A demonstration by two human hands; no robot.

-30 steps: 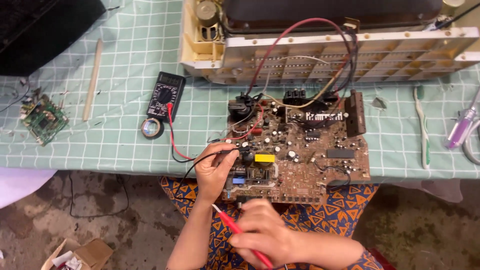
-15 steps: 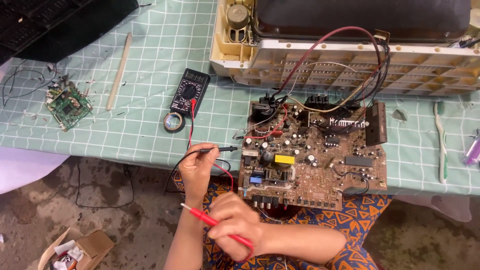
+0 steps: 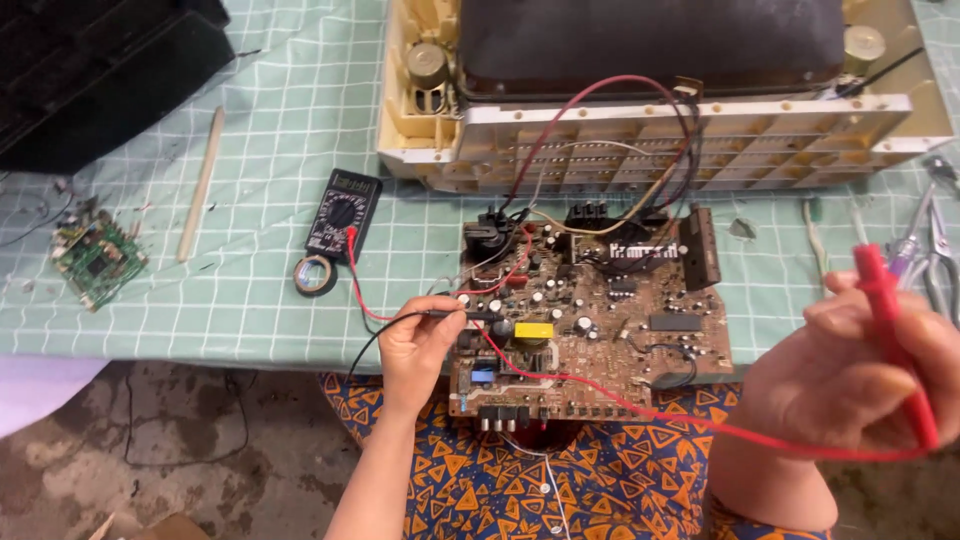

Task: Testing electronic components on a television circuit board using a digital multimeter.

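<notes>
Head view: probing the board [image 3: 600, 320] at frame centre with meter leads.
Left hand [image 3: 420, 345] pinches the black probe [image 3: 465, 315] on the board; right hand [image 3: 850, 370], lower right, grips the red probe [image 3: 890, 320] aloft. Best to steady the black tip, then land red precisely.

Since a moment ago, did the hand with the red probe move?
Yes. The right hand with the red probe rose from below the circuit board to its right side.

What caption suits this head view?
Left hand presses black probe to circuit board; right hand lifts red probe.
</notes>
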